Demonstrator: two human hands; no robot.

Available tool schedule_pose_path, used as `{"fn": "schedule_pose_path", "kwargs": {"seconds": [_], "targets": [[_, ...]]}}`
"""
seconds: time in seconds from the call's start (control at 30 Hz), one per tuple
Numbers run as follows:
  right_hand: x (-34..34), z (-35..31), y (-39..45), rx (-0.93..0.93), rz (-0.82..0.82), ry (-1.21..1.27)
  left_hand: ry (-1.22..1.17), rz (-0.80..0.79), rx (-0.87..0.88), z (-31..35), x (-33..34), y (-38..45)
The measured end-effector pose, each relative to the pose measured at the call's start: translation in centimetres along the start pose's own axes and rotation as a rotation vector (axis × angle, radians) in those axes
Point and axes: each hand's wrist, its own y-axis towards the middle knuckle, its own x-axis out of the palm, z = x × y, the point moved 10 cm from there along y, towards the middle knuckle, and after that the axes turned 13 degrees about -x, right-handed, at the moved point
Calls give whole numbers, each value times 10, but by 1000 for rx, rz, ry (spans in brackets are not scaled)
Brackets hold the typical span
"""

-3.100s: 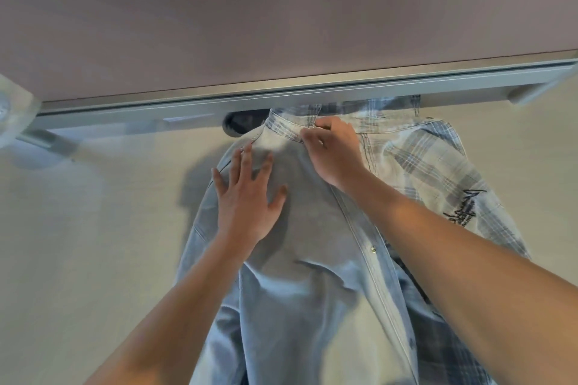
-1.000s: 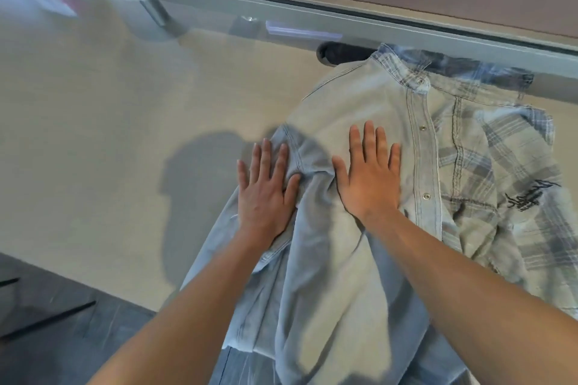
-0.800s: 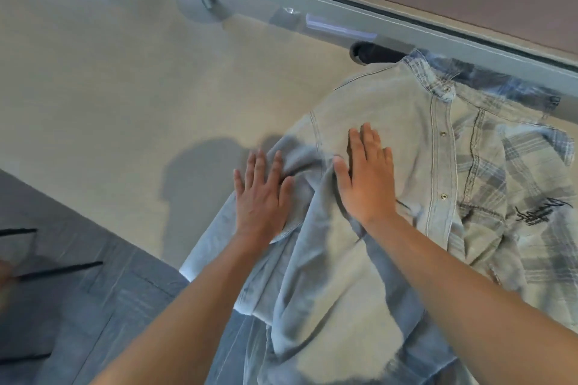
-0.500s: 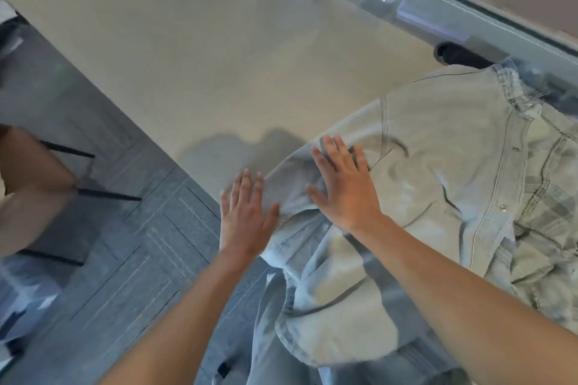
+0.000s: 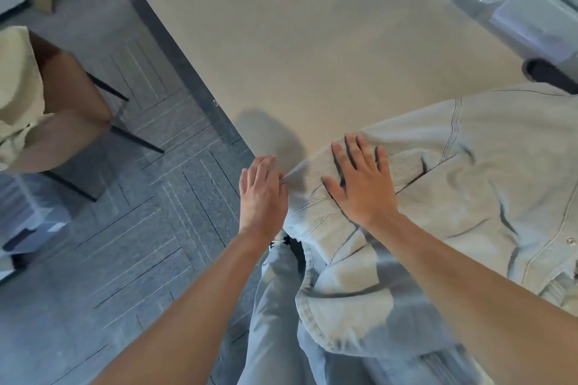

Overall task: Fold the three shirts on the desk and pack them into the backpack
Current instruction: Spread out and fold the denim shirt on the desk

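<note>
A light blue denim shirt [image 5: 475,184] lies spread on the beige desk [image 5: 328,40], its lower part hanging over the front edge. My right hand [image 5: 359,184] lies flat with fingers spread on the shirt's left sleeve near the desk corner. My left hand [image 5: 261,194] rests at the sleeve's outer edge by the desk corner, fingers together and touching the cloth. The plaid shirt and the backpack are out of view.
The desk's front edge [image 5: 187,72] runs diagonally, with grey carpet floor [image 5: 131,228] below. A seated person's leg [image 5: 62,122] and chair legs are at the left. A grey rail [image 5: 516,9] and a dark object [image 5: 550,75] line the desk's back.
The view has swung left and down. Both hands have slid along the denim sleeve toward the desk's front corner; the plaid shirt has left the frame.
</note>
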Motion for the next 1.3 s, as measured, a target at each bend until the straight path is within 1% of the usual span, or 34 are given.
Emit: {"fn": "schedule_pose_path", "kwargs": {"seconds": [0.1,0.27,0.37,0.47,0.57,0.63,0.7,0.8,0.9,0.97,1.0,1.1,1.2,1.3], "targets": [[-2,2,1,27,21,17,-15,60,3,2,-15,14],[-27,1,8,72,100,90,45,145,84,29,-52,65],[-53,1,21,99,156,134,79,165,125,50,-76,113],[-76,8,39,150,225,169,100,222,174,79,-99,172],[-89,22,60,214,264,194,132,243,204,112,-100,230],[-89,30,73,248,277,190,155,171,181,125,-81,258],[-81,37,84,284,272,185,176,26,149,128,-50,267],[-61,48,98,366,221,192,230,-155,169,117,-5,259],[-43,52,106,406,151,154,250,-278,183,94,26,255],[-32,49,111,404,109,149,243,-302,195,83,33,260],[-30,48,112,408,114,156,228,-296,197,79,32,266],[-40,43,118,413,195,179,225,-288,168,64,27,288],[-59,32,137,346,293,157,289,-321,157,51,27,305],[-70,16,170,269,302,137,293,-320,150,37,18,319]]}}
